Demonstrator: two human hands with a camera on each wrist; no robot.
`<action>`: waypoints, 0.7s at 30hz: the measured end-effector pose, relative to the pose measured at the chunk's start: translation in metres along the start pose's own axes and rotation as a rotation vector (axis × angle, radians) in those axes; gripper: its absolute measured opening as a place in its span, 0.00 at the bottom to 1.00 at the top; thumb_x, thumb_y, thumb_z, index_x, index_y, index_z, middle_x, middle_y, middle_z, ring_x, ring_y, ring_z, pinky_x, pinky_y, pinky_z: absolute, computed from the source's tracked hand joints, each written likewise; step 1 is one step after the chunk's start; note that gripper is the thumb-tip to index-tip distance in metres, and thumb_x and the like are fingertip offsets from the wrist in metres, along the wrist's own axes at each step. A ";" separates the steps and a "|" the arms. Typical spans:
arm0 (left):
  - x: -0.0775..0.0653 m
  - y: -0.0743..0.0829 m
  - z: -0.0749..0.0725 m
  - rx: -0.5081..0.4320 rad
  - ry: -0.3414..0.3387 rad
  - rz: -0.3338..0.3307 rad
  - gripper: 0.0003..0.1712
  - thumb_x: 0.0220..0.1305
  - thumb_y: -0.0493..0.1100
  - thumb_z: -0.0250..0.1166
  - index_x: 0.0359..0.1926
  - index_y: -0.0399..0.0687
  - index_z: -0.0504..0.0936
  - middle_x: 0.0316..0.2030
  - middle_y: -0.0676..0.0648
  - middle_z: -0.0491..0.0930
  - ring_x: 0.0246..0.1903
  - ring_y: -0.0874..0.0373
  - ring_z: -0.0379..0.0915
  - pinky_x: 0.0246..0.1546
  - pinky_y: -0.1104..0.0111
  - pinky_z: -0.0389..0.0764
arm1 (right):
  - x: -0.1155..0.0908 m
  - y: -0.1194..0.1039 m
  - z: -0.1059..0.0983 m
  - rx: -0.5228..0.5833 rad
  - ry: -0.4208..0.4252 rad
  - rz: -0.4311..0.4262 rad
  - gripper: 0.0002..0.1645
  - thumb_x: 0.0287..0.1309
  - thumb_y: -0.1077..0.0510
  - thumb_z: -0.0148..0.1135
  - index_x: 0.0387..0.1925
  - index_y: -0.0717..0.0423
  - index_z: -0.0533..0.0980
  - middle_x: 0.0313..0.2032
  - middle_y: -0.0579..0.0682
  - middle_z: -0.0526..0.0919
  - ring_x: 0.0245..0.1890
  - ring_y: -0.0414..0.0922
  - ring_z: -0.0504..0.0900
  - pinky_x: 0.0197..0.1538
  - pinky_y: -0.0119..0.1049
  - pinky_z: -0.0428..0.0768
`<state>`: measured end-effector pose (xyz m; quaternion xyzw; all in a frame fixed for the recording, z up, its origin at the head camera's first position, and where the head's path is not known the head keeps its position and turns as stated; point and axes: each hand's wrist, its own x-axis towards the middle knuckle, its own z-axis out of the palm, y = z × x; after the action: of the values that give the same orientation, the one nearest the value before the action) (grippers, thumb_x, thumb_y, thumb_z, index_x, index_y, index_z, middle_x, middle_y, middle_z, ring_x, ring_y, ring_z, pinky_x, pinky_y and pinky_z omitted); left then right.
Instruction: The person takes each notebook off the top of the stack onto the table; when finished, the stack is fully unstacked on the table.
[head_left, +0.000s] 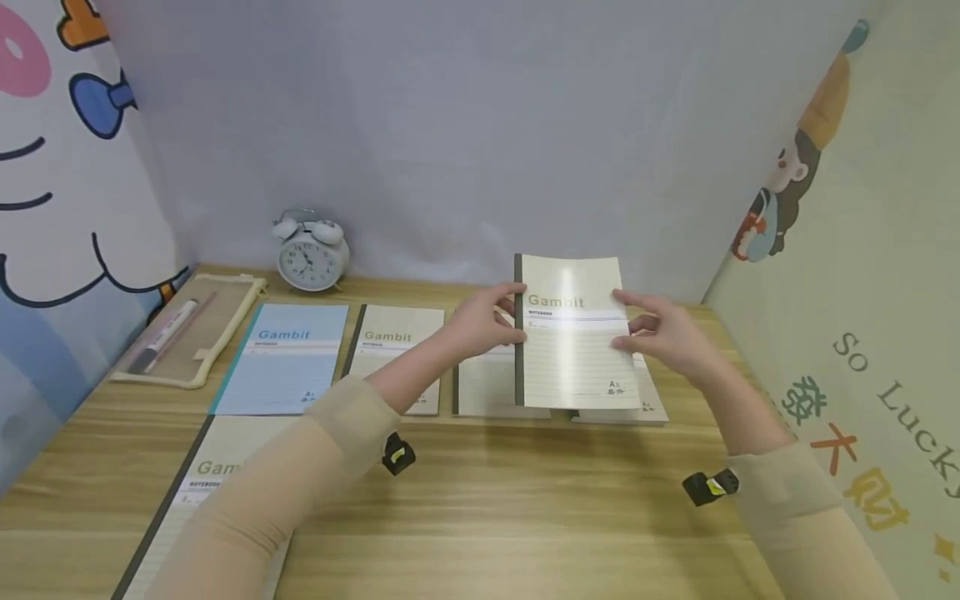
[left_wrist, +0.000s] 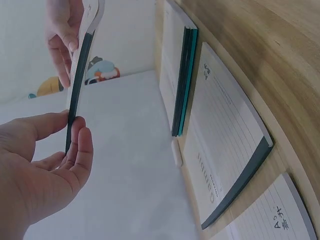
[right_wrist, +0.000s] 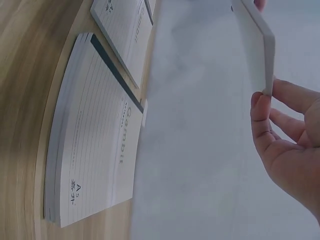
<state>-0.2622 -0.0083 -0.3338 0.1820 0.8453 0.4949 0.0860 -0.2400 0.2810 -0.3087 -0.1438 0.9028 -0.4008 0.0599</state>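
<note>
A cream Gambit notebook (head_left: 577, 358) with a dark spine is held up above the back row of notebooks, its cover facing me. My left hand (head_left: 483, 321) pinches the spine edge between thumb and fingers. On the opposite edge, my right hand (head_left: 667, 333) pinches the pages; the right wrist view shows the notebook's white page edge (right_wrist: 269, 60) between thumb and fingers. Below and behind it lies a stack of notebooks (right_wrist: 95, 145), partly covered in the head view. Left of that stack, another cream notebook (left_wrist: 225, 115) lies flat, partly hidden by the held one.
Further left lie a cream notebook (head_left: 405, 325) and a blue notebook (head_left: 288, 358). Another cream notebook (head_left: 217, 450) is at the front left, under my left sleeve. A white alarm clock (head_left: 311, 254) stands at the back beside a mesh pouch (head_left: 232, 304) with a marker.
</note>
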 end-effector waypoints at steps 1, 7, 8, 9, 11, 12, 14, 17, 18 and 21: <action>-0.002 0.000 -0.002 0.013 0.002 0.006 0.43 0.55 0.39 0.70 0.70 0.55 0.61 0.50 0.46 0.73 0.39 0.58 0.79 0.34 0.68 0.80 | 0.000 -0.003 0.001 0.017 -0.005 -0.001 0.45 0.54 0.55 0.68 0.71 0.48 0.58 0.59 0.58 0.66 0.41 0.39 0.78 0.41 0.30 0.78; -0.016 -0.001 -0.017 0.073 0.013 0.058 0.40 0.56 0.41 0.69 0.68 0.53 0.63 0.45 0.47 0.75 0.39 0.57 0.75 0.36 0.68 0.79 | -0.003 -0.021 0.010 0.074 -0.004 -0.009 0.44 0.55 0.58 0.67 0.71 0.46 0.58 0.56 0.59 0.67 0.39 0.39 0.79 0.40 0.30 0.79; -0.019 -0.001 -0.019 0.085 0.015 0.067 0.40 0.56 0.41 0.69 0.68 0.53 0.64 0.44 0.47 0.75 0.39 0.57 0.75 0.36 0.68 0.78 | -0.003 -0.024 0.012 0.077 -0.002 -0.015 0.44 0.55 0.59 0.67 0.70 0.46 0.58 0.55 0.59 0.68 0.38 0.39 0.80 0.39 0.30 0.79; -0.023 -0.001 -0.021 0.098 0.018 0.075 0.40 0.56 0.42 0.69 0.68 0.52 0.64 0.44 0.47 0.76 0.39 0.57 0.75 0.36 0.67 0.77 | -0.004 -0.026 0.014 0.086 -0.001 -0.023 0.44 0.55 0.60 0.67 0.70 0.46 0.59 0.54 0.59 0.68 0.37 0.39 0.80 0.39 0.29 0.80; -0.029 0.000 -0.026 0.121 0.027 0.087 0.39 0.56 0.42 0.69 0.68 0.52 0.64 0.42 0.48 0.76 0.40 0.57 0.74 0.36 0.67 0.76 | -0.005 -0.031 0.017 0.091 0.002 -0.044 0.44 0.54 0.61 0.68 0.70 0.46 0.59 0.54 0.59 0.68 0.35 0.40 0.81 0.38 0.29 0.80; -0.031 0.000 -0.028 0.123 0.033 0.092 0.39 0.56 0.42 0.69 0.68 0.52 0.64 0.42 0.48 0.76 0.39 0.56 0.74 0.36 0.67 0.76 | -0.005 -0.032 0.019 0.092 0.005 -0.054 0.44 0.53 0.61 0.68 0.70 0.46 0.59 0.56 0.59 0.68 0.35 0.40 0.81 0.37 0.30 0.80; -0.037 0.000 -0.031 0.120 0.043 0.098 0.38 0.56 0.42 0.69 0.67 0.52 0.65 0.40 0.48 0.76 0.39 0.56 0.73 0.36 0.66 0.75 | -0.007 -0.036 0.023 0.090 0.012 -0.077 0.45 0.52 0.61 0.69 0.70 0.47 0.60 0.60 0.57 0.64 0.35 0.40 0.81 0.36 0.30 0.80; -0.047 -0.001 -0.038 0.104 0.055 0.103 0.37 0.56 0.42 0.69 0.66 0.52 0.67 0.38 0.48 0.75 0.38 0.56 0.72 0.36 0.66 0.75 | -0.008 -0.041 0.031 0.092 0.024 -0.115 0.45 0.51 0.62 0.70 0.69 0.47 0.61 0.64 0.54 0.60 0.37 0.38 0.79 0.34 0.30 0.80; -0.051 -0.002 -0.041 0.100 0.057 0.106 0.36 0.56 0.42 0.70 0.66 0.52 0.67 0.38 0.48 0.75 0.38 0.56 0.72 0.37 0.65 0.75 | -0.008 -0.042 0.034 0.096 0.027 -0.126 0.45 0.51 0.62 0.70 0.69 0.48 0.61 0.65 0.53 0.60 0.37 0.37 0.79 0.33 0.30 0.80; -0.061 -0.005 -0.048 0.109 0.068 0.119 0.36 0.55 0.42 0.70 0.65 0.51 0.69 0.37 0.48 0.75 0.37 0.56 0.72 0.37 0.66 0.76 | -0.009 -0.048 0.043 0.117 0.031 -0.171 0.45 0.50 0.65 0.69 0.69 0.50 0.61 0.64 0.54 0.62 0.36 0.36 0.79 0.31 0.30 0.80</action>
<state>-0.2226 -0.0734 -0.3163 0.2197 0.8612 0.4581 0.0177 -0.2113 0.2228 -0.3024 -0.2105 0.8631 -0.4586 0.0197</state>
